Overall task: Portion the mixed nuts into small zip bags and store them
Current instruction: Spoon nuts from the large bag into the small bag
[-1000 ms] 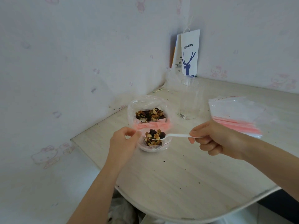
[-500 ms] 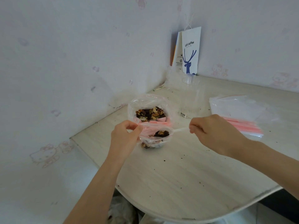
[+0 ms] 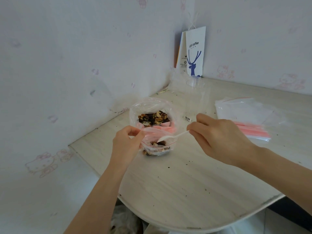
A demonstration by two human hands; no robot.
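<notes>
Head view looks down on a pale desk [image 3: 185, 179] set into a corner. The left hand [image 3: 126, 142] pinches the rim of a small zip bag [image 3: 158, 149], its grip closed on the plastic so the mouth is held open. This bag stands on the desk just in front of the large open bag [image 3: 148, 103] that holds the mixed nuts [image 3: 152, 117]. The right hand [image 3: 219, 137] keeps a narrow grip on the handle end of a white plastic spoon [image 3: 173, 136], whose bowl is tipped down inside the small bag's mouth.

Only a low layer of nuts lies in the small bag, so 1 portion looks partly filled and not yet sealed. The large bag holds plenty, a stack of empty zip bags [image 3: 244, 115] lies to the right, and no sealed bag is in view. Most of the portioning and all of the storing seem left.

Room is tight on the left. The wall runs close behind the large bag, and the desk's side edge drops away near the left hand. A clear cup [image 3: 195, 100] stands just beyond the spoon's path. Broad open surface lies toward the curved front edge.
</notes>
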